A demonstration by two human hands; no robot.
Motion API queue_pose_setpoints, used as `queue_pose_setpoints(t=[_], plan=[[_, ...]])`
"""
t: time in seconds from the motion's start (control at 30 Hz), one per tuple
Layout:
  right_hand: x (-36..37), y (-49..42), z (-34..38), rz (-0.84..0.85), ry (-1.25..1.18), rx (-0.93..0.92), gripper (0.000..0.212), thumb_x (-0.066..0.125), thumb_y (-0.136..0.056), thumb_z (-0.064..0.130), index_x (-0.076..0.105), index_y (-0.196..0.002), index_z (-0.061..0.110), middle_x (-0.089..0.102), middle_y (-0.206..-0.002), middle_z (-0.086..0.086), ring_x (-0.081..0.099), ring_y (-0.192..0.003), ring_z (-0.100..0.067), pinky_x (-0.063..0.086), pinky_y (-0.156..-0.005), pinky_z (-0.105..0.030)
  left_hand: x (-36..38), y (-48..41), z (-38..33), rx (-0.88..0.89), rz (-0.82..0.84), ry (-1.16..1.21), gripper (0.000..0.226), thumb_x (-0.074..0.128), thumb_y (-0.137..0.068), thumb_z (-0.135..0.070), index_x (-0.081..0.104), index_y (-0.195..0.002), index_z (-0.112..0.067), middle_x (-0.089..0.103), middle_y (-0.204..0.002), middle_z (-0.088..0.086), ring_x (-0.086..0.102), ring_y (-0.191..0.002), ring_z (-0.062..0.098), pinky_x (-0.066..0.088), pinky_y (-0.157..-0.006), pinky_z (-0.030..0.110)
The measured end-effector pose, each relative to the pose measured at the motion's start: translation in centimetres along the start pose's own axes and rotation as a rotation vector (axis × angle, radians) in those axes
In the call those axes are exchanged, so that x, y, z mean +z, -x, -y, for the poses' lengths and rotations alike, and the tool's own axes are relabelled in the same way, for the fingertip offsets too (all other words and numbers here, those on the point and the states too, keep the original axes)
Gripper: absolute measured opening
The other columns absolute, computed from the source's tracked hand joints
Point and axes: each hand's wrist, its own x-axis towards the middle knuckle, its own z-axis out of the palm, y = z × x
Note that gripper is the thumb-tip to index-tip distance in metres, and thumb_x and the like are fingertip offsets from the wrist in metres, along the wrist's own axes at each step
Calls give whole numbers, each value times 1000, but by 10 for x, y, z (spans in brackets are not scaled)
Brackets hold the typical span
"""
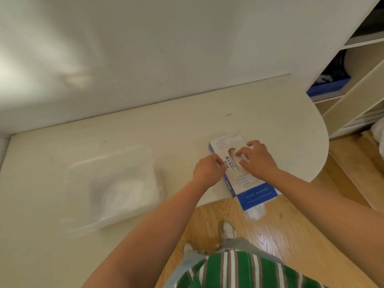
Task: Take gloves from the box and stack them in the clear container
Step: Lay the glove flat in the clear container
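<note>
A white and blue glove box (252,192) lies flat on the cream table, its near end sticking out past the table's front edge. My right hand (256,159) rests on the box with its fingertips at the oval opening (233,156), where clear gloves show. My left hand (207,168) is at the box's left edge, fingers curled against the side. The clear container (110,190) stands to the left on the table, with a pile of clear gloves (124,192) inside it. A bit of clear plastic (255,213) hangs from the box's near end.
The table (270,113) meets a white wall behind and has a rounded right end. A shelf unit (342,84) with a blue item stands at the right. Wooden floor and my shoes lie below the table's front edge.
</note>
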Motion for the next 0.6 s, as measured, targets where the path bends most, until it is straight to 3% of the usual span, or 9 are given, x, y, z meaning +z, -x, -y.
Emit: queue_pose_setpoints(t=[0.17,0.3,0.37,0.47,0.6], plan=[[8,-2,9,-54,2,-106,36,68,-85,34,63,-119,23,30,-145,-10,32,-130,-27,46,-91,-36,16,-11,-6,-73,-30,8,12,62,-88,-26,57,-97,-19,60,-91,-3,56,-85,17,40,-69,27],[14,-6,5,-68,62,-160,46,68,-84,35,60,-128,24,22,-153,-9,31,-130,-29,46,-91,-39,22,-16,-8,-139,-60,-28,13,65,-83,-24,54,-90,-21,55,-83,-8,56,-81,16,43,-67,27],[18,-7,5,-65,77,-151,39,67,-86,32,64,-124,24,24,-152,-8,30,-131,-29,44,-94,-40,22,-17,-8,-150,-67,-54,15,67,-81,-24,55,-91,-22,54,-84,-8,56,-81,15,42,-66,27],[20,-11,6,-129,-10,-130,15,68,-86,25,75,-98,21,36,-147,-7,33,-131,-27,41,-93,-39,22,-18,-10,-182,-82,-80,16,68,-79,-23,56,-89,-24,54,-83,-10,56,-80,14,41,-64,26],[14,-17,6,-207,-203,-144,5,69,-85,24,72,-87,20,50,-128,-4,43,-118,-23,41,-91,-38,23,-19,-14,-203,-82,-113,15,68,-79,-24,56,-87,-24,57,-82,-9,58,-79,15,43,-62,26]])
